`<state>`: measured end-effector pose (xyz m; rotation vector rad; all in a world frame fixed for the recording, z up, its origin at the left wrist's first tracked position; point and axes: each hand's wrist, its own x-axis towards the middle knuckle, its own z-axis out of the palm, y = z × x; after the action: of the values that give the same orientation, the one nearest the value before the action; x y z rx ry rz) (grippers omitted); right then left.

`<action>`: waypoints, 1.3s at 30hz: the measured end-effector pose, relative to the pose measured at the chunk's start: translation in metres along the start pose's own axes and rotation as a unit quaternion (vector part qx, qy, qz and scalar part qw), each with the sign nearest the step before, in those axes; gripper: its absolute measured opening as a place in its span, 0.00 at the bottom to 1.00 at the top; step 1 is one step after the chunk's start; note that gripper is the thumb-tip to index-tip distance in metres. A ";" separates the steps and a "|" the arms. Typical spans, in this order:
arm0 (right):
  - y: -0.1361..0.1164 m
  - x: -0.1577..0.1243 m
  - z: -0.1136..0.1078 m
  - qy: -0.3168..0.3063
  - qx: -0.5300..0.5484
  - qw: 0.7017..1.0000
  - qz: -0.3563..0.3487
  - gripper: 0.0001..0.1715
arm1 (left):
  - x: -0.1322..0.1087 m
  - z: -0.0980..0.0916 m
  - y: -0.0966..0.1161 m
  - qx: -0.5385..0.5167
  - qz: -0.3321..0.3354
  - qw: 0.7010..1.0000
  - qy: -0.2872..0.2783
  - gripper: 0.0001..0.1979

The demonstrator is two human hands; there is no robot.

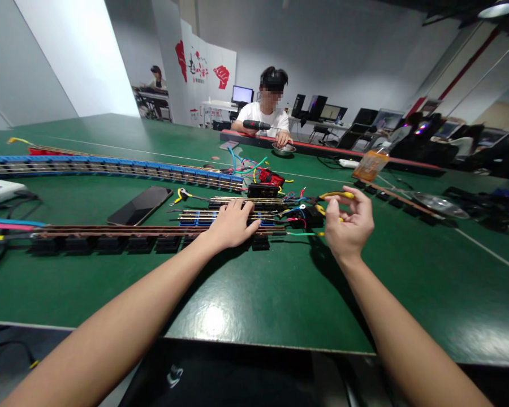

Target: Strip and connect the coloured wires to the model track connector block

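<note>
My left hand (234, 224) lies palm down, fingers spread, across several parallel metal rails. Beneath it runs a long brown rail strip (131, 232) on black supports; beyond that are shorter rails on blue supports (190, 219). In my right hand (351, 225) is a pair of yellow-handled pliers (337, 195), its fingers curled around the handles. The jaws point left toward the wire ends at the rails, and their exact contact cannot be made out. A green wire (303, 233) comes off the near rail's end, below the pliers.
A black phone (141, 206) lies left of the rails. Behind it curves a blue track (110, 168), with a red wired part (270, 177) near its end. An orange-liquid bottle (371, 164) stands to the right. Across the table, a person (266, 113) has a power drill (255, 125) and a metal bowl (284, 149).
</note>
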<state>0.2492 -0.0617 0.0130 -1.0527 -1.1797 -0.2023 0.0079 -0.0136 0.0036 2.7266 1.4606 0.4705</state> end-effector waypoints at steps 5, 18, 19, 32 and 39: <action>0.008 0.017 0.010 -0.014 0.011 0.999 0.029 0.19 | 0.000 -0.001 0.000 -0.003 0.003 1.000 0.002 0.20; 0.019 0.011 0.015 -0.108 -0.003 0.993 0.052 0.21 | 0.000 0.000 0.000 0.006 -0.002 1.000 0.001 0.21; 0.019 0.012 0.014 -0.113 0.001 0.992 0.054 0.22 | 0.000 0.000 0.000 0.006 -0.002 1.000 0.000 0.21; 0.020 0.033 0.006 -0.156 0.140 0.960 0.184 0.42 | 0.001 0.000 0.000 0.004 -0.003 1.000 -0.004 0.21; 0.024 0.024 0.005 -0.214 0.064 0.967 0.124 0.30 | 0.000 -0.001 0.001 0.004 -0.004 1.000 -0.004 0.21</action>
<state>0.2712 -0.0363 0.0199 -1.1511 -1.4092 0.3095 0.0085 -0.0144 0.0044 2.7254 1.4743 0.4530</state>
